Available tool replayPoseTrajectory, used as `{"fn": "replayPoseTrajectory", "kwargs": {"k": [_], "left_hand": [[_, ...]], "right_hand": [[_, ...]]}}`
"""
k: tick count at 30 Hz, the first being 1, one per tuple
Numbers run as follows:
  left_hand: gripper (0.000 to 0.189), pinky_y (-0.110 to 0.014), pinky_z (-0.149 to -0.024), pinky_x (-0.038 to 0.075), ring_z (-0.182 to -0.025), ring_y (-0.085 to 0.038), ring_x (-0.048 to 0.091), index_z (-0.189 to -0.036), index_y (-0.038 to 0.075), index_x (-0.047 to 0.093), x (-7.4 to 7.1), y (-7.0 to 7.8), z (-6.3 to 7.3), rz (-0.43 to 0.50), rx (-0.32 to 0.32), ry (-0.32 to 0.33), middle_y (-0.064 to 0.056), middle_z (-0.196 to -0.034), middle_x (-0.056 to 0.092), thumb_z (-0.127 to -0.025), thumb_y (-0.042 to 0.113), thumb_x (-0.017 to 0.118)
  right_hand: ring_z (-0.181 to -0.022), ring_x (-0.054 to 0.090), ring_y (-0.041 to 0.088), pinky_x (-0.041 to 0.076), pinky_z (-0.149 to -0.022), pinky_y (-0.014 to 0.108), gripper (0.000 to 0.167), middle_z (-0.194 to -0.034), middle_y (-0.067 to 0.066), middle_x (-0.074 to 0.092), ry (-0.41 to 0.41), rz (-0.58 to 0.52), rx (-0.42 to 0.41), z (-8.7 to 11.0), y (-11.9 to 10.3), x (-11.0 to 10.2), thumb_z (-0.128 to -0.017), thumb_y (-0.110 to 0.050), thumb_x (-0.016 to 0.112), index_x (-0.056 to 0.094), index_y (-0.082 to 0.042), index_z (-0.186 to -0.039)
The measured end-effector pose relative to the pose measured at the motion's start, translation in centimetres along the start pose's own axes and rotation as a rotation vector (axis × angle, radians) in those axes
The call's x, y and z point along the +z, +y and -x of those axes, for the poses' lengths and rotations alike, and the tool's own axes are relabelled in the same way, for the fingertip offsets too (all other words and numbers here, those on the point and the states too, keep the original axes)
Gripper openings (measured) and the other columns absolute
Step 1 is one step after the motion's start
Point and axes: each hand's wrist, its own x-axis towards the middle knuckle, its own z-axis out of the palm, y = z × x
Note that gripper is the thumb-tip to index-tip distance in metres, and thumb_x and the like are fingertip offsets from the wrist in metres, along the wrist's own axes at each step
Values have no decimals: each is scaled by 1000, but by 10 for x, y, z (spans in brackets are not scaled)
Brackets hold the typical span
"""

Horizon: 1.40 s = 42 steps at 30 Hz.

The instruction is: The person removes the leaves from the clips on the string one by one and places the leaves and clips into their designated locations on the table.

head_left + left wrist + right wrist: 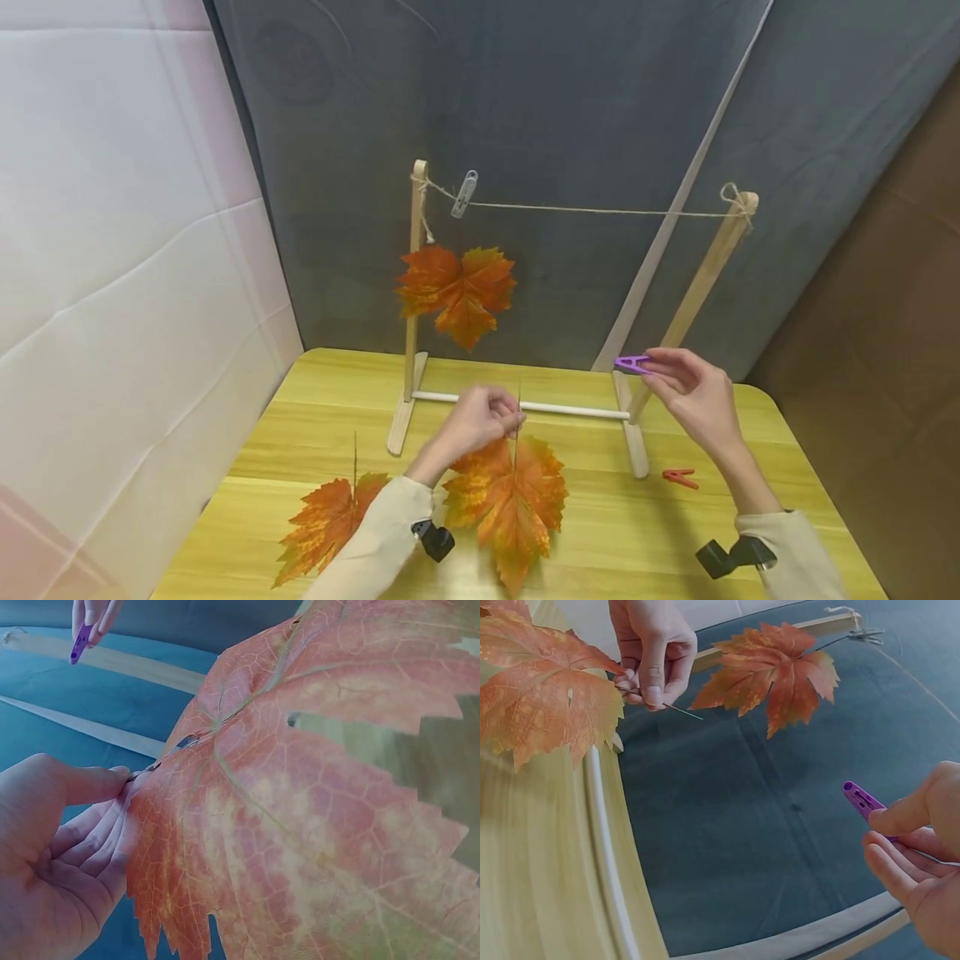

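My left hand (486, 421) pinches the thin stem of an orange maple leaf (517, 500), which hangs below the fingers over the table. In the left wrist view this leaf (300, 795) fills most of the picture. Off to the right, my right hand (697, 398) holds a purple clothespin (632, 364) between thumb and fingers, beside the right post. A second leaf (461, 292) hangs by its stem from a clear clothespin (465, 194) on the string (585, 208), near the left post. A third leaf (330, 521) lies on the table, partly behind my left sleeve.
Two wooden posts (697, 283) on flat feet carry the string, joined low down by a white rod (573, 410). A red clothespin (680, 478) lies right of the stand on the wooden table (600, 525). A dark cloth (540, 100) hangs behind.
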Motion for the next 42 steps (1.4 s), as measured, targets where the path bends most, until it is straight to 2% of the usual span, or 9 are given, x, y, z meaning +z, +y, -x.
{"fn": "replayPoseTrajectory", "kwargs": {"k": [7,13,19,22,25,29,32,39,42], "left_hand": [[10,-26,-56,50,-62,-13,66,-86,7,71,9,-17,4,-58,-38,1,-1,-71,71,-94,15,72],[10,-24,-57,52,-61,-11,67,-87,6,71,18,-33,7,-51,-73,9,-1,-69,71,-93,13,73],[7,-22,-58,54,-62,-11,67,-86,1,69,28,-51,9,26,-111,-22,-6,-74,73,-92,3,70],[5,-23,-59,55,-61,-13,67,-86,-1,68,33,-59,9,59,-124,-34,-10,-74,73,-91,-1,69],[6,-24,-59,56,-60,-14,68,-85,-2,68,36,-65,8,55,-123,-35,-12,-73,73,-91,-2,69],[6,-25,-58,57,-60,-15,68,-85,-1,68,42,-76,7,45,-124,-29,-10,-71,73,-90,-4,68],[6,-24,-58,56,-59,-14,67,-84,0,68,47,-82,6,43,-150,-18,-9,-70,72,-89,-4,69],[7,-22,-53,50,-57,-13,66,-83,0,67,57,-93,8,-4,-175,21,-7,-67,70,-88,-1,73],[7,-21,-54,50,-56,-13,67,-88,0,68,57,-96,9,-23,-170,38,-5,-67,70,-88,2,74]], "right_hand": [[-94,70,-7,55,-82,13,34,-115,31,70,-18,-54,81,11,16,1,-91,4,71,64,8,-123],[-95,70,-6,55,-84,14,35,-117,29,70,-20,-82,128,19,26,0,-91,2,71,63,9,-125],[-93,69,-8,54,-83,12,38,-106,-6,76,-10,-94,190,26,37,-4,-92,-3,72,61,10,-127],[-92,70,-8,55,-82,12,39,-102,-15,75,-11,-112,220,29,42,-4,-93,-4,72,60,10,-127],[-92,69,-8,56,-81,13,40,-102,-13,76,-14,-111,250,31,45,-4,-93,-3,72,59,10,-128],[-92,68,-9,56,-80,13,39,-108,2,78,-17,-74,271,36,51,-2,-93,-4,71,60,8,-128],[-93,68,-9,55,-81,13,38,-113,11,76,-21,-70,282,40,54,-1,-94,-5,71,61,7,-129],[-92,68,-9,53,-82,12,39,-110,3,77,-29,-104,340,47,62,4,-94,-4,71,60,7,-129],[-92,68,-9,53,-81,12,40,-111,5,77,-28,-112,365,50,65,7,-93,-4,71,60,7,-130]]}}
